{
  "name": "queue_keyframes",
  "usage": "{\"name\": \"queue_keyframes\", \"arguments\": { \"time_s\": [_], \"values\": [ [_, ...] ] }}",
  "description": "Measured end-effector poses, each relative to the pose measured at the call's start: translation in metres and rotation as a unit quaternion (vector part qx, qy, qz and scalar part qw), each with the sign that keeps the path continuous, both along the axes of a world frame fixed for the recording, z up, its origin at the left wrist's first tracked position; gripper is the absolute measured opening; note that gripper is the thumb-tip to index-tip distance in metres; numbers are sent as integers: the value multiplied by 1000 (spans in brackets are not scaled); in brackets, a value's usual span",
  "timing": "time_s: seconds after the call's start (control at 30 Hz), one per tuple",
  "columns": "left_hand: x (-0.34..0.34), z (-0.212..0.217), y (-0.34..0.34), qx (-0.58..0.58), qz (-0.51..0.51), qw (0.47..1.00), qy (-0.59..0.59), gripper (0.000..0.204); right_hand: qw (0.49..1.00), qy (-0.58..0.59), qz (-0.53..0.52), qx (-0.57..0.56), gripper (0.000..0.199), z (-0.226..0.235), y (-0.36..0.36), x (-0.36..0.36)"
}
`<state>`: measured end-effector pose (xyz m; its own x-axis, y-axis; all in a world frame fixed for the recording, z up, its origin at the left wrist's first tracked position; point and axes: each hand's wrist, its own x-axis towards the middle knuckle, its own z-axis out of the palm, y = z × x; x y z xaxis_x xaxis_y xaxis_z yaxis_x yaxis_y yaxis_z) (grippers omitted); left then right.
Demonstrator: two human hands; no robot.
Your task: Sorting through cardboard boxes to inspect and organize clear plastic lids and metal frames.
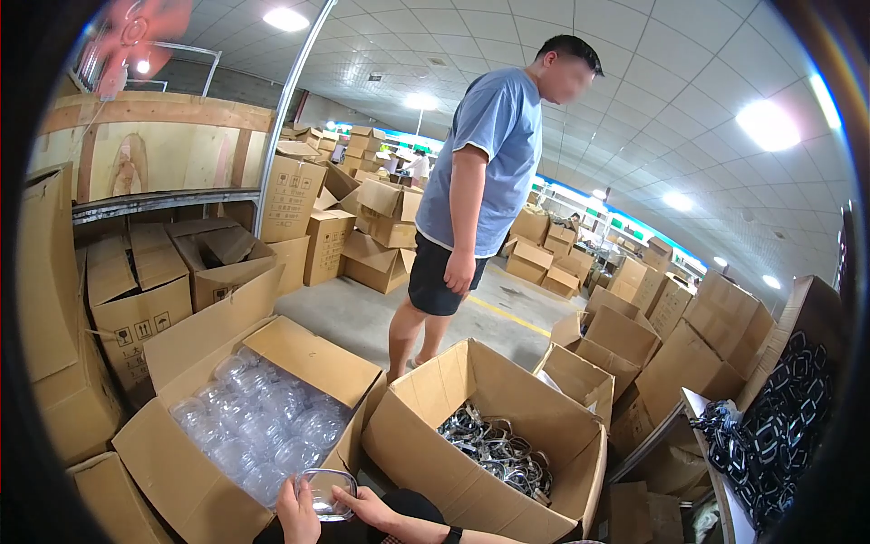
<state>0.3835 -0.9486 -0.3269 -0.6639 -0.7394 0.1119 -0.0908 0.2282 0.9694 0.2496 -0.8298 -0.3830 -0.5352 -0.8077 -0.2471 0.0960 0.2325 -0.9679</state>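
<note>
A clear, rounded container (328, 497) with a shiny grey rim is held low in front of me, over the near edge of a carton. My left hand (297, 513) grips its left side, fingers closed on the rim. From the right, my right hand (366, 508) closes on its other side, thumb near the rim. Just beyond, an open cardboard box (217, 485) holds many clear, bowl-like containers (263, 412). To the right stands another open box (435, 444), with a tangle of shiny metal and dark loop-shaped pieces (494, 444) at its bottom.
A person (480, 172) in a blue shirt and dark shorts stands behind the two boxes. Stacked cartons (149, 290) crowd the left, and more cartons (707, 335) the right. Black loop-shaped parts (770, 435) pile up on a white surface at far right. A red fan (136, 36) hangs upper left.
</note>
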Motion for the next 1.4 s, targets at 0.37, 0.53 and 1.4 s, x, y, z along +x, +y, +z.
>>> {"name": "queue_keyframes", "arguments": {
  "time_s": [0.37, 0.53, 1.4],
  "values": [
    [-11, -21, -1, -8, 30, 997, 72, 26, 1000, 8, -1, 1, 54, 2, 1, 0],
    [-8, -12, 0, -14, 23, 998, 56, 28, 1000, 3, -2, -2, 52, 1, 2, 0],
    [24, 187, 125, -97, -520, 791, 307, 52, 998, 31, 38, 33, 38, 69, 68, -25]
  ]
}}
